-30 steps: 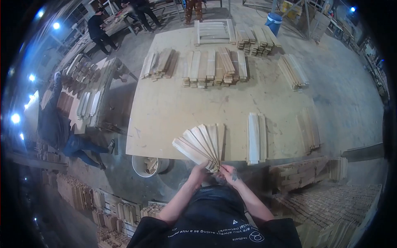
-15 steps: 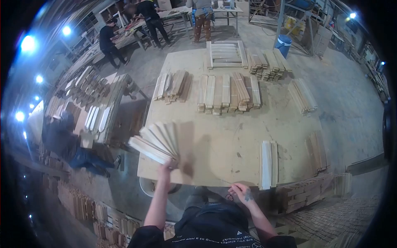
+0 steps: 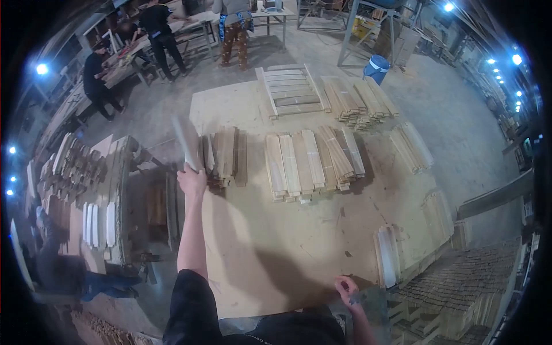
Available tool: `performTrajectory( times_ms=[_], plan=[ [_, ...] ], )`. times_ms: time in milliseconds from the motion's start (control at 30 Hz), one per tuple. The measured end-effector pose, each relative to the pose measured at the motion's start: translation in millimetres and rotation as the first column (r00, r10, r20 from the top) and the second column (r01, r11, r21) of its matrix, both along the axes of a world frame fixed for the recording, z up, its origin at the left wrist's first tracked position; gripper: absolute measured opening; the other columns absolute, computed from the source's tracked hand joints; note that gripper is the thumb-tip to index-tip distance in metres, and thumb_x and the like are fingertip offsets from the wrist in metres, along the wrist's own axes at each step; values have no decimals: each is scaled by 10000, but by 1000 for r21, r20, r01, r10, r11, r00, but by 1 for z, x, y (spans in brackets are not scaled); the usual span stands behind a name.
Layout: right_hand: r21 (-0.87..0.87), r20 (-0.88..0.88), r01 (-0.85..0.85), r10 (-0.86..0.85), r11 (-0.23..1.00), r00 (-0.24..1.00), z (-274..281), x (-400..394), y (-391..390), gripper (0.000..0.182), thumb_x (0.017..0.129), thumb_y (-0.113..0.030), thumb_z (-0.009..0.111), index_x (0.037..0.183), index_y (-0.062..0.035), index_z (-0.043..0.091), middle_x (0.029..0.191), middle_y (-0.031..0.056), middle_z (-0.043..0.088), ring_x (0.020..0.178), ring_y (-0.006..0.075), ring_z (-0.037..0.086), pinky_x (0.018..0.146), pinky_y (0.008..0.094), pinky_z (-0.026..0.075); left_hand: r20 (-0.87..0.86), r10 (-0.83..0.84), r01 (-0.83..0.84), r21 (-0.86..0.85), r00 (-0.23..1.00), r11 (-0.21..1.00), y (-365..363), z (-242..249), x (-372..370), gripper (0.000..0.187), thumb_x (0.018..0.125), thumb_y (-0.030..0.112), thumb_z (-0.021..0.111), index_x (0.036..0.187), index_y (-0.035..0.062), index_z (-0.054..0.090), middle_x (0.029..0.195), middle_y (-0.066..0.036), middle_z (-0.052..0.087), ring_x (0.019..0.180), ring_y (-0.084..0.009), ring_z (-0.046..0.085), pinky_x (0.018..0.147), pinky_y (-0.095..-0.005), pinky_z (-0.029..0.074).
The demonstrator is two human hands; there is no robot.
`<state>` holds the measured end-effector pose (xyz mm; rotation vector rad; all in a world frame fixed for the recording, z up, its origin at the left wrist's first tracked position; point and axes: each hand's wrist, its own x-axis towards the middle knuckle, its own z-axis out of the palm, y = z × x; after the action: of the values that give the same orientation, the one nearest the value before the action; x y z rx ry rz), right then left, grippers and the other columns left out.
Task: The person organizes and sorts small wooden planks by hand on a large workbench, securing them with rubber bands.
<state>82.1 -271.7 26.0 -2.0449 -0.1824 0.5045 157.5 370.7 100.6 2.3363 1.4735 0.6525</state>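
Note:
My left hand (image 3: pixel 192 181) is closed around the lower end of a bundle of wooden slats (image 3: pixel 187 140). The bundle stands nearly upright at the table's left edge, blurred by motion and seen mostly edge-on. Right beside it lies a row of stacked slats (image 3: pixel 227 155). My right hand (image 3: pixel 347 291) hovers over the near right part of the table (image 3: pixel 247 247), its fingers curled in; whatever they hold cannot be made out. A short stack with a pale slat (image 3: pixel 387 256) lies to the right of that hand.
Slat piles (image 3: pixel 313 164) fill the table's middle, with more piles (image 3: pixel 359 103) and a slatted frame (image 3: pixel 292 89) at the far end. A blue bucket (image 3: pixel 376 68) stands on the floor. Several people work at benches (image 3: pixel 129 54) behind; another person (image 3: pixel 63 253) is at left.
My left hand has moved forward and left with the slats, which were fanned out and now look gathered. My right hand has shifted slightly right; the thin stick at its fingertips no longer shows.

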Motion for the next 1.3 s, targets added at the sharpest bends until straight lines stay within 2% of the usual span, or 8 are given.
performTrajectory(
  times_ms=[267, 333, 467, 600, 900, 1000, 1100, 1300],
  plan=[
    [-80, -53, 80, -85, 994, 995, 13, 0, 10, 231, 966, -155, 701, 1178, -64, 710, 971, 22, 664, 862, 105, 632, 777, 277, 528, -216, -150, 100, -228, 965, 969, 56, -54, 13, 862, 912, 675, 604, 1474, 31, 486, 1369, -314, 525, 1303, -465, 531, 1055, -591, 439],
    [-151, -39, 65, -71, 986, 997, 16, -1, 11, 225, 975, -150, 694, 1179, -58, 707, 1023, 28, 667, 902, 113, 638, 805, 280, 530, -82, 138, -122, 172, 987, 977, 82, -51, 11, 889, 945, 721, 521, 1524, 50, 444, 1434, -305, 508, 1345, -465, 499, 1137, -557, 384],
    [-58, -108, 84, -90, 995, 990, 12, -1, 8, 211, 991, -132, 676, 1182, -48, 704, 1086, 35, 676, 959, 126, 649, 852, 285, 533, 238, -55, 172, -505, 970, 846, 152, -101, 32, 822, 999, 656, 455, 1549, 47, 405, 1471, -325, 477, 1395, -455, 448, 1200, -595, 242],
    [-136, -92, 68, -81, 988, 992, 7, -8, 1, 213, 995, -131, 672, 1186, -42, 703, 1103, 37, 682, 988, 128, 650, 877, 289, 532, 241, -266, 346, -415, 934, 841, 139, -87, 31, 663, 1038, 595, 405, 1477, 102, 469, 1451, -247, 519, 1407, -436, 446, 1246, -595, 128],
    [-134, -83, 82, -93, 988, 992, 22, 0, 15, 240, 991, -205, 688, 1177, -56, 714, 1075, 46, 690, 973, 134, 648, 868, 297, 528, 436, -190, 368, -369, 879, 853, 136, -89, 33, 462, 1081, 400, 428, 1276, 5, 568, 1291, -273, 614, 1249, -395, 561, 1059, -449, 416],
    [-149, -68, 73, -83, 986, 994, 14, -3, 10, 246, 988, -206, 696, 1182, -55, 714, 1087, 46, 688, 968, 135, 647, 869, 298, 527, 574, -170, 435, -363, 801, 824, 208, -182, 22, 493, 1088, 384, 416, 1227, -36, 633, 1231, -227, 660, 1111, -328, 605, 997, -443, 451],
    [-133, -80, 99, -111, 986, 991, 17, -5, 12, 250, 985, -217, 694, 1175, -57, 718, 1081, 77, 705, 969, 176, 672, 877, 318, 530, 342, -199, 194, 49, 919, 980, 152, -121, 5, 550, 1100, 410, 466, 1368, -55, 584, 1376, -237, 608, 1300, -354, 564, 1125, -416, 407],
    [-76, -13, 77, -78, 994, 997, 57, 0, 4, 242, 1004, -163, 671, 1213, -45, 708, 1125, 65, 705, 961, 141, 657, 861, 301, 530, 632, -99, 147, -24, 768, 989, -27, -24, -44, 469, 1113, 343, 476, 1327, -54, 605, 1266, -185, 643, 1181, -284, 611, 1027, -375, 466]
  ],
)
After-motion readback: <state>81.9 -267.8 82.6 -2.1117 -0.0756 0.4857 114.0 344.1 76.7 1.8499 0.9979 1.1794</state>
